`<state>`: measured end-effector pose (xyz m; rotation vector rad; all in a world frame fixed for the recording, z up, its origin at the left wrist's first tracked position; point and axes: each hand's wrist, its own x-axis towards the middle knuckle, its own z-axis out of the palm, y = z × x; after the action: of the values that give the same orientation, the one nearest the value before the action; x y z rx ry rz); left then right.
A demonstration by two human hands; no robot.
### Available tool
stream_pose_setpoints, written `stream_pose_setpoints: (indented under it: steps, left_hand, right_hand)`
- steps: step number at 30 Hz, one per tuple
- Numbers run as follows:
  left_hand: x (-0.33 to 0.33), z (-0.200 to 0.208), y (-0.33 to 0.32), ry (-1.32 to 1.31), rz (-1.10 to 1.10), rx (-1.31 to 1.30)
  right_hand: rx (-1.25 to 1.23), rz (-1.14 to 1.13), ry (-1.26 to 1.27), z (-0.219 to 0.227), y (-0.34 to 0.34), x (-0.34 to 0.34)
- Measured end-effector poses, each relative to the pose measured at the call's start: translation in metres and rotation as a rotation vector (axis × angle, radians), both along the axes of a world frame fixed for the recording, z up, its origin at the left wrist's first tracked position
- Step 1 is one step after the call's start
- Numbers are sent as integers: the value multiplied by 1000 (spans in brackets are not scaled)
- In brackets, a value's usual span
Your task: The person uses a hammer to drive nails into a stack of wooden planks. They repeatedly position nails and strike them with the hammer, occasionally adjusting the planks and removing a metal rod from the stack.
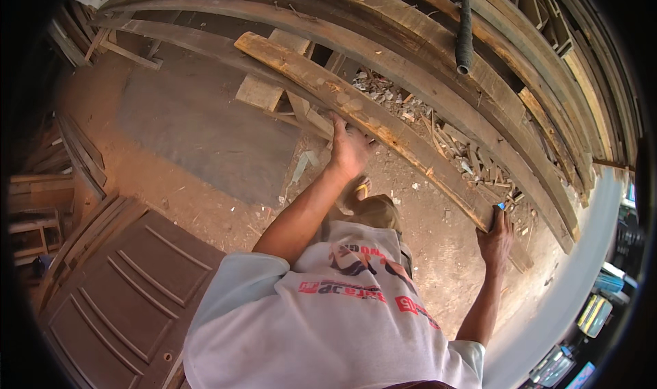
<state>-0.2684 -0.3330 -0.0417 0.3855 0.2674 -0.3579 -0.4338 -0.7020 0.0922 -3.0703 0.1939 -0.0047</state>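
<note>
Plank (383, 125) — long, weathered, pale-blotched — gripped by both hands: left (349, 149), right (496, 235).

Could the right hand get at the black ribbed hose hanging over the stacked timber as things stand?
Probably not: the right hand grips the long weathered wooden plank, and the black ribbed hose sits far beyond it, past several stacked boards.
</note>
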Motion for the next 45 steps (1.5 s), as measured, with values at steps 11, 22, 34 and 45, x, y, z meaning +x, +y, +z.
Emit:
stream_pose_setpoints:
  steps: [11, 22, 34, 45]
  left_hand:
    - [44, 1, -23, 1, 38, 139]
    - [-43, -81, 113, 502, 208, 610]
    - [-90, -92, 330, 453, 337, 747]
    - [-46, -74, 509, 543, 583, 829]
  right_hand:
    - [-81, 92, -152, -16, -42, 74]
    - [181, 111, -186, 36, 26, 93]
    - [489, 170, -382, -3, 331, 206]
    - [76, 50, -565, -51, 381, 246]
